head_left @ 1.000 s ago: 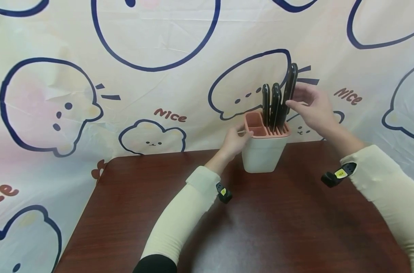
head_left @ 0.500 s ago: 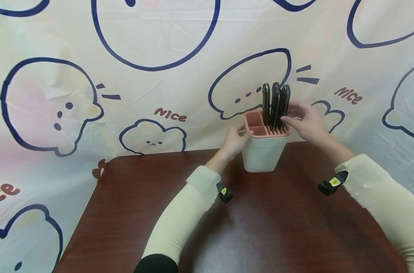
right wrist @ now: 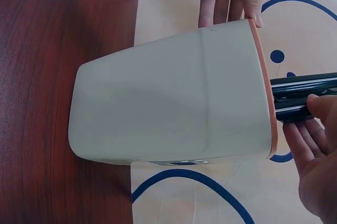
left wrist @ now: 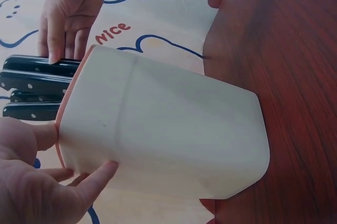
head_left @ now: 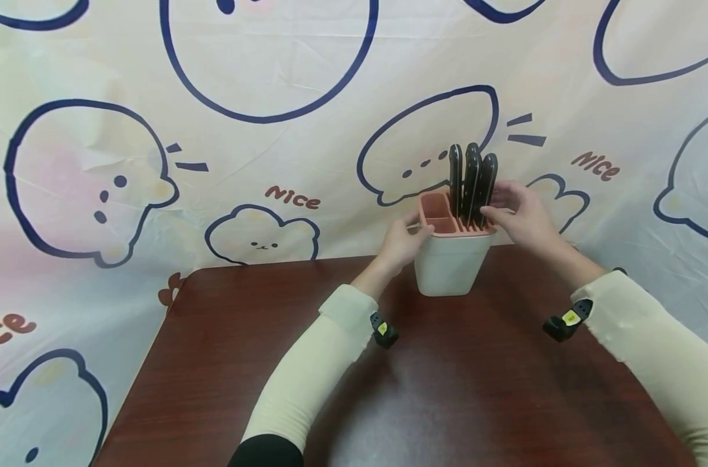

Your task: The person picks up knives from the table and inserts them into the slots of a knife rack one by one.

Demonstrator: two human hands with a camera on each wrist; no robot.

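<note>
A white knife block [head_left: 450, 267] with an orange slotted top stands upright at the back of the table. Several knives with black riveted handles [left wrist: 34, 81] stand in its slots, their blades hidden inside. My left hand [head_left: 402, 243] holds the block's left side at the rim, the thumb over the front edge. At the right, my right hand [head_left: 525, 217] pinches the lower handle of the rightmost knife [head_left: 489, 180], close above the slots. In the right wrist view, thumb and fingers lie on either side of that handle [right wrist: 292, 111].
The brown wooden table [head_left: 447, 389] extends in front of the block. A pale cloth [head_left: 307, 155] printed with cartoon outlines hangs right behind it. Open orange compartments [head_left: 438, 211] fill the left part of the block's top.
My right hand has lowered the rightmost knife deep into its slot, most of the way by half a second ago and slightly further since. The left hand and block have stayed put.
</note>
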